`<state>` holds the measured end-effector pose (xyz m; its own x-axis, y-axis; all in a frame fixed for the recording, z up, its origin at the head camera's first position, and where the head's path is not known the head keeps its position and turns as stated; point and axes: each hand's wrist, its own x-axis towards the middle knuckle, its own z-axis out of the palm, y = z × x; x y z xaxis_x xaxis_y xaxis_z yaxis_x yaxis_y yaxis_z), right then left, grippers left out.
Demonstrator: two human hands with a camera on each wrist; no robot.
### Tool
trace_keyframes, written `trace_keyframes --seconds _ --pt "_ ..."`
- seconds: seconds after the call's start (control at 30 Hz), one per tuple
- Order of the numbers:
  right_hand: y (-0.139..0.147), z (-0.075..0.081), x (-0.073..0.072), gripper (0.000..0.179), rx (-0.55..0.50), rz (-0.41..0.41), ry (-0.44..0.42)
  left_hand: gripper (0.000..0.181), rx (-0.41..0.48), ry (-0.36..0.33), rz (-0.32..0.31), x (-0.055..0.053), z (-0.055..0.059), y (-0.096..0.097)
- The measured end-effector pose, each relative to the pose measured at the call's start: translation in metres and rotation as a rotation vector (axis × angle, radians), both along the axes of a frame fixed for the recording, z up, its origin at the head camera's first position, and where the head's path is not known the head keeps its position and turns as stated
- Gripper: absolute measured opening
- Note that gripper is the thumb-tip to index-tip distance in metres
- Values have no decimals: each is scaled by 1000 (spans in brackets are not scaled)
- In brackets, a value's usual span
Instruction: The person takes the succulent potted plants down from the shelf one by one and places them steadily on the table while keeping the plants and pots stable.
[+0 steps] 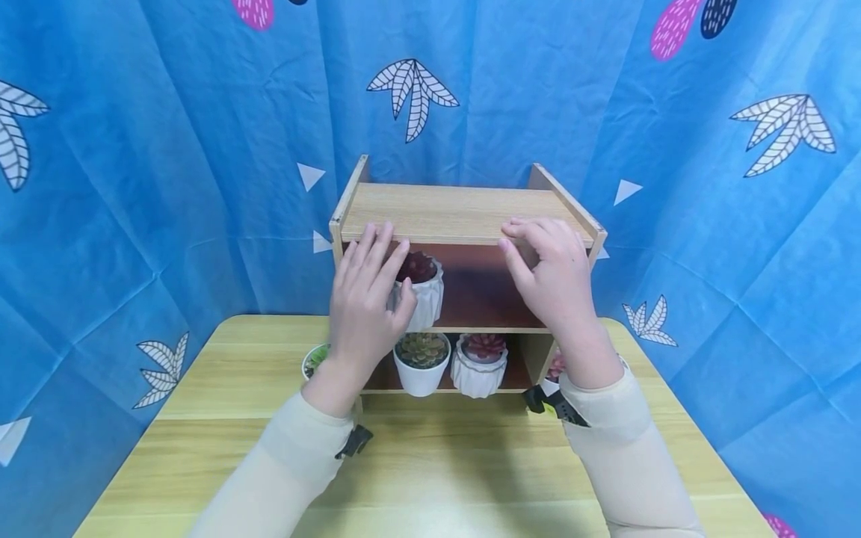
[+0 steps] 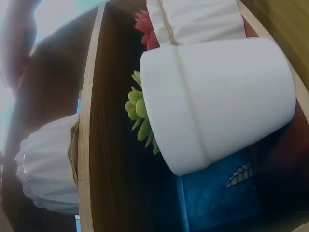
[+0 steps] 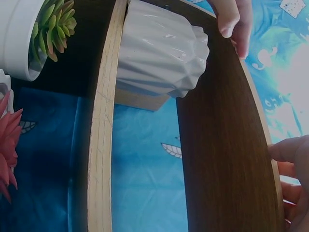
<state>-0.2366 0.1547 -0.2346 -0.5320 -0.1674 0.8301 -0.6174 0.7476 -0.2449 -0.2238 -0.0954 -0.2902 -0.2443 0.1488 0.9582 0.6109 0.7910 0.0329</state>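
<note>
A small wooden shelf (image 1: pixel 457 213) stands on the table. My left hand (image 1: pixel 363 291) lies at the left of its top board with straight fingers on the front edge and the thumb lower down. At the right end of that board, my right hand (image 1: pixel 553 269) touches the front edge with bent fingers and thumb. Behind my left fingers, a dark red succulent in a white fluted pot (image 1: pixel 425 302) sits on the upper level. Below are a green succulent in a smooth white pot (image 1: pixel 421 377) and a red succulent in a white fluted pot (image 1: pixel 479 377).
Left of the shelf a green plant in a white pot (image 1: pixel 315 360) is partly hidden by my left wrist. A pink plant (image 1: pixel 555 368) shows beside my right wrist. Blue patterned curtain (image 1: pixel 430 90) hangs behind and at both sides of the wooden table (image 1: pixel 430 478).
</note>
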Motion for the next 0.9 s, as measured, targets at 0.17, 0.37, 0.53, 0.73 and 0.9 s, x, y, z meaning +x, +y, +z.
trace_keyframes --seconds 0.17,0.37,0.53,0.73,0.9 --pt "0 1 0 27 13 2 25 47 28 9 -16 1 -7 1" --pt "0 0 -1 27 18 0 29 49 15 15 -5 2 -21 3" --pt "0 -1 -2 27 16 2 30 52 24 27 -15 1 -27 5" --pt "0 -1 -2 27 17 1 32 52 55 2 18 -1 -32 9" --pt "-1 -1 -1 27 15 1 31 57 79 -101 41 -1 -35 13"
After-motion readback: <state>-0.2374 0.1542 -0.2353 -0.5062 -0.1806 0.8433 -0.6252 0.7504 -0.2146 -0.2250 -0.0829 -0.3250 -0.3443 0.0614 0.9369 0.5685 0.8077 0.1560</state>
